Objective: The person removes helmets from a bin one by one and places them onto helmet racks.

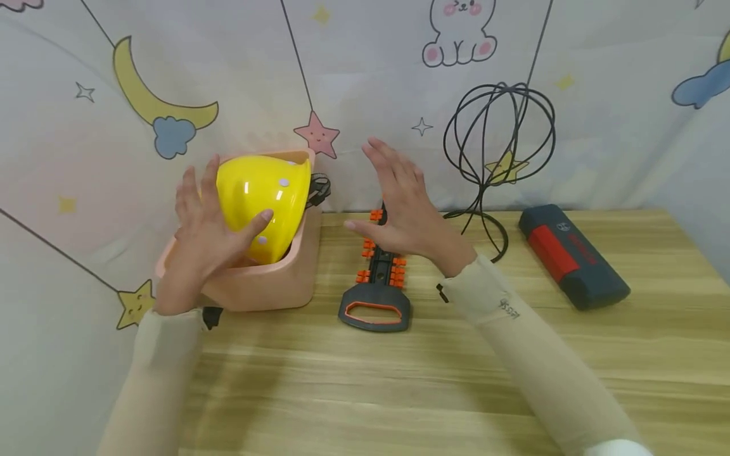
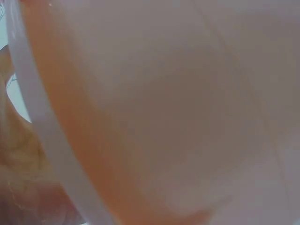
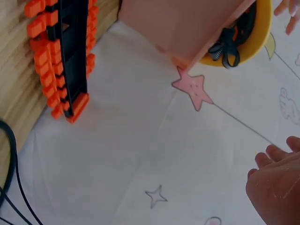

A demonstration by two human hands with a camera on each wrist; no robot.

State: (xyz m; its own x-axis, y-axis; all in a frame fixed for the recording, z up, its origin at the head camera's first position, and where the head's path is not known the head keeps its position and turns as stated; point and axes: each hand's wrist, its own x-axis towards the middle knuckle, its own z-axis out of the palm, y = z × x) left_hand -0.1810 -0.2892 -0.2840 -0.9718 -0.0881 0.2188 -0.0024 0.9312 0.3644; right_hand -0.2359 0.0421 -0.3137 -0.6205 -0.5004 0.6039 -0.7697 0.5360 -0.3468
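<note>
A yellow hard hat [image 1: 259,202] with a black strap [image 1: 319,189] lies tilted in a pink bin [image 1: 274,285] at the left. My left hand [image 1: 202,244] is over the bin's left side, fingers and thumb spread around the hat's near side; whether it touches the hat I cannot tell. A blurred pale pinkish surface [image 2: 178,108] fills most of the left wrist view. My right hand [image 1: 407,218] is raised with fingers extended, above a black rack with orange clips [image 1: 381,266] and a dark grey handle [image 1: 373,290]. In the right wrist view that hand [image 3: 279,185] holds nothing.
A coiled black cable [image 1: 481,177] stands against the patterned cloth backdrop [image 1: 365,76]. To the right, a dark blue and red case [image 1: 576,256] lies on the wood-grain table [image 1: 342,386]. Behind the left wrist a small black object [image 1: 212,316] shows.
</note>
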